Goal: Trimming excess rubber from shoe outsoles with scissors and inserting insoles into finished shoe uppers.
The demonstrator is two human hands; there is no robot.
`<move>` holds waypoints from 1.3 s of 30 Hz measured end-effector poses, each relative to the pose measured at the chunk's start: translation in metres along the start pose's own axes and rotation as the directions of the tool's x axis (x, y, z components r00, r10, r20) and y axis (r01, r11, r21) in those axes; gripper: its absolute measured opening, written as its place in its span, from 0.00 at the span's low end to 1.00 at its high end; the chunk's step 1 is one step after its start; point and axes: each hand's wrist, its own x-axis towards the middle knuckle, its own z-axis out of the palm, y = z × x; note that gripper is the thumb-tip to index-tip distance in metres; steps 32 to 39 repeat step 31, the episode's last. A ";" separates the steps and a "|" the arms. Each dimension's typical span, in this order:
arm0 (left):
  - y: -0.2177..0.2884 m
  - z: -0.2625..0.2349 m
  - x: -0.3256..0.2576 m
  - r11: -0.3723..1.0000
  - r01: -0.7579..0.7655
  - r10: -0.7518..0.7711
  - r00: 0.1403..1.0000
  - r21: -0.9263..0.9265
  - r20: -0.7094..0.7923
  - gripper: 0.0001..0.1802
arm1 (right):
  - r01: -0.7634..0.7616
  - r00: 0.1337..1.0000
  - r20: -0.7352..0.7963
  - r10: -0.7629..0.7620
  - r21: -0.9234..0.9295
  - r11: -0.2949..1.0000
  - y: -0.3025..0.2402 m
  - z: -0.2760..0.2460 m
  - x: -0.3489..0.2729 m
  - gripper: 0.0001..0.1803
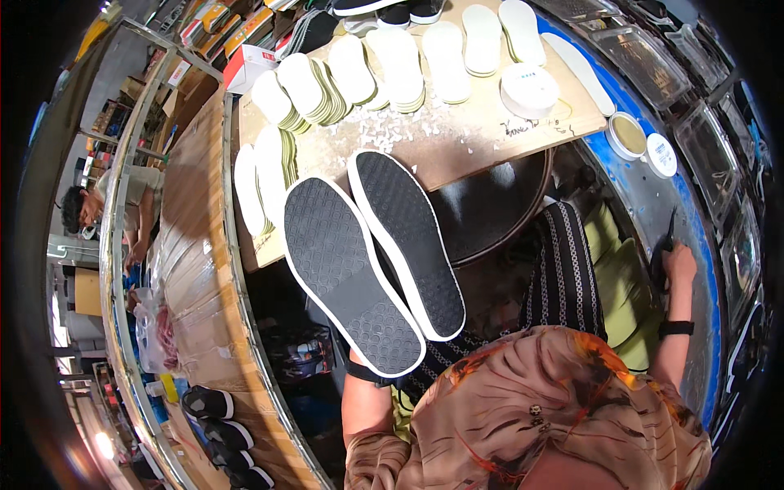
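A pair of black shoe soles with white rims is raised, treads up, above the gap between the work board and my lap. My left forearm runs up behind them. The soles hide my left hand, which appears to hold them from beneath. Out at the right, my right hand is closed at a dark, slim, pointed tool over the metal bench with the blue edge. What kind of tool it is, I cannot make out. A dark band circles my right wrist.
Stacks of pale insoles line the far edge of the wooden board, among white scraps. A white round tub stands there. An open tub and its lid rest on the right bench. Another person works at left.
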 end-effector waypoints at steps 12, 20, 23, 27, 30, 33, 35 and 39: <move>0.047 0.022 0.040 0.899 -0.054 0.005 0.994 0.434 0.112 0.15 | 0.776 0.330 -0.413 -0.849 0.630 -0.005 -0.272 -0.113 -0.125 0.40; 0.063 -0.007 0.052 0.960 0.179 -0.278 0.727 0.218 0.628 0.21 | 0.740 0.197 0.072 -0.978 0.643 0.197 -0.297 -0.087 -0.064 0.34; 0.091 -0.061 0.072 0.906 0.281 -0.422 0.660 0.317 0.621 0.23 | 0.608 0.358 0.131 -0.925 0.719 0.337 -0.295 -0.129 -0.014 0.27; 0.116 -0.133 0.116 0.826 0.331 -0.517 0.767 0.456 0.380 0.20 | 0.747 0.441 -0.184 -0.878 0.619 0.245 -0.299 -0.162 0.082 0.23; 0.099 -0.216 0.187 0.701 0.496 -0.616 0.783 0.513 0.084 0.26 | 0.763 0.633 -0.245 -0.734 0.356 0.539 -0.301 -0.144 0.154 0.21; 0.097 -0.267 0.209 0.670 0.564 -0.650 0.760 0.483 0.014 0.32 | 0.751 0.660 -0.211 -0.722 0.235 0.618 -0.316 -0.141 0.164 0.21; 0.097 -0.267 0.209 0.670 0.564 -0.650 0.760 0.483 0.014 0.32 | 0.751 0.660 -0.211 -0.722 0.235 0.618 -0.316 -0.141 0.164 0.21; 0.097 -0.267 0.209 0.670 0.564 -0.650 0.760 0.483 0.014 0.32 | 0.751 0.660 -0.211 -0.722 0.235 0.618 -0.316 -0.141 0.164 0.21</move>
